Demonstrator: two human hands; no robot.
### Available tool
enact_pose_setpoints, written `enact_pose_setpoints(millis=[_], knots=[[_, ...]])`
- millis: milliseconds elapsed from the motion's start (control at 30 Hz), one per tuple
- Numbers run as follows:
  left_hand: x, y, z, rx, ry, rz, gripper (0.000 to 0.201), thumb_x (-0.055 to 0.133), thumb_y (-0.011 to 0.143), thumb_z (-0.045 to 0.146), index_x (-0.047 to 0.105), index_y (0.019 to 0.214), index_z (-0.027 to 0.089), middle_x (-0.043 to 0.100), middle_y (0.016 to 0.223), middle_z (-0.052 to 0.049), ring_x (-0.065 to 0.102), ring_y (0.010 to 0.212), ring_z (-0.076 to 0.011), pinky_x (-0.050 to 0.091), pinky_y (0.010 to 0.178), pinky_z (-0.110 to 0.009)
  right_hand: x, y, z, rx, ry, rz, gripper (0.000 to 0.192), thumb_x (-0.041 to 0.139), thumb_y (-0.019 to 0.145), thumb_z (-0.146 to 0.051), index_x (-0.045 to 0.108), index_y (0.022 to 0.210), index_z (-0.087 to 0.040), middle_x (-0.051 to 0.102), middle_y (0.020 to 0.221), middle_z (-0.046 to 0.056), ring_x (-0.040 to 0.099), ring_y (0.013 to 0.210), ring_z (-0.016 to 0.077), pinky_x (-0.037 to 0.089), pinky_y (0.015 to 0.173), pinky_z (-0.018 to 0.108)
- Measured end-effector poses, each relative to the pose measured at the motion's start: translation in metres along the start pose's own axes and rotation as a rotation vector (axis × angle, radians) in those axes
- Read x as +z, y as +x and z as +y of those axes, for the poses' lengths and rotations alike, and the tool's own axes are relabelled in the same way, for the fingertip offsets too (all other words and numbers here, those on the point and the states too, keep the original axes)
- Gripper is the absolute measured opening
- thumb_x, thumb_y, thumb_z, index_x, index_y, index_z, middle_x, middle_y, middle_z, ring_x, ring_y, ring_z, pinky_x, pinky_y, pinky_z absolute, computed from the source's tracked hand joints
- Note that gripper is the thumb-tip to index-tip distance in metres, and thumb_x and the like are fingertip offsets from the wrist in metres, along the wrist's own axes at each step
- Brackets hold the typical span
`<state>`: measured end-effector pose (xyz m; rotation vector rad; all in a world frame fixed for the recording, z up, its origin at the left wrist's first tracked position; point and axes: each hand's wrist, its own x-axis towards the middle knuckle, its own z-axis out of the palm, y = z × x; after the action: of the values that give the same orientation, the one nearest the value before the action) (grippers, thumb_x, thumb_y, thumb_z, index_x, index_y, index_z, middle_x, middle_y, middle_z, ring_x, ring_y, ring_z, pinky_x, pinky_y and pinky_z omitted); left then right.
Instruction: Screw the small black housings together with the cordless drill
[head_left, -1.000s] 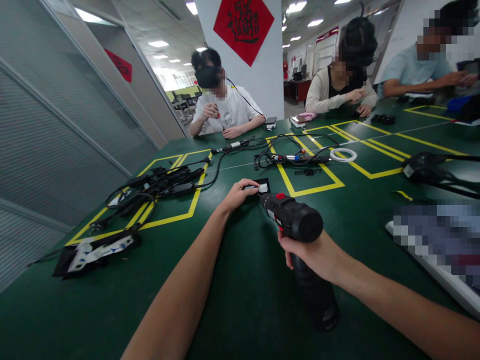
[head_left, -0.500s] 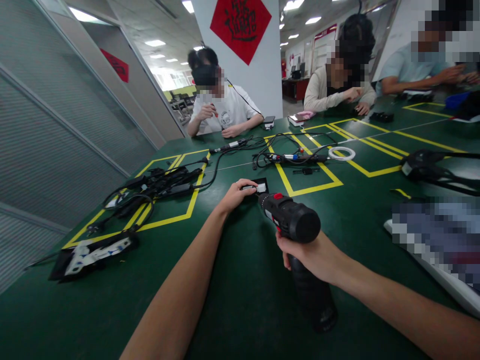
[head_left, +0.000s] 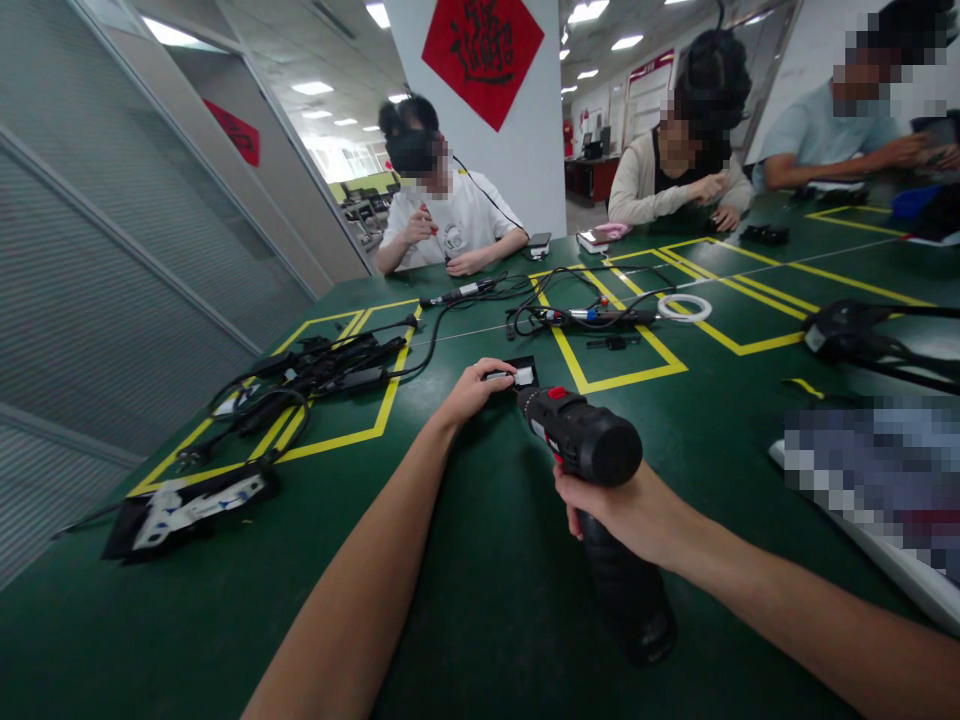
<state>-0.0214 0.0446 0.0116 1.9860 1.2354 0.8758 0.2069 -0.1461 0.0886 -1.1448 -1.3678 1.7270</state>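
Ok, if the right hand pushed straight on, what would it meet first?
Probably the small black-and-white piece at the left hand; the tip of the drill may be touching it, depth is unclear.

You are in what looks like an open-plan office, set up partly like a workshop: ceiling light panels point(head_left: 312, 88) recede into the distance, a slatted partition point(head_left: 142, 210) flanks your left, a reddish desk point(head_left: 582, 180) shows beyond the pillar point(head_left: 541, 150), and yellow tape point(head_left: 630, 383) divides your green bench point(head_left: 480, 610).
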Motion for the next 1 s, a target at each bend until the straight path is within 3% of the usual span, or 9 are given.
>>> enact_pose_setpoints(millis=[1000], knots=[[0.0005,-0.0007,-0.0005,0.004,-0.010,0.003,0.031,0.061,0.074,0.040,0.069,0.097,0.022,0.062,0.111,-0.005,0.054,0.110,-0.0234,0.038,0.103,-0.038,0.0004,-0.0005,0.0004,-0.001,0.003,-0.003,0.043,0.058,0.072,-0.014,0.050,0.114,-0.021,0.055,0.062,-0.006,0.057,0.051,0.0130,0.045,0.053,0.026]])
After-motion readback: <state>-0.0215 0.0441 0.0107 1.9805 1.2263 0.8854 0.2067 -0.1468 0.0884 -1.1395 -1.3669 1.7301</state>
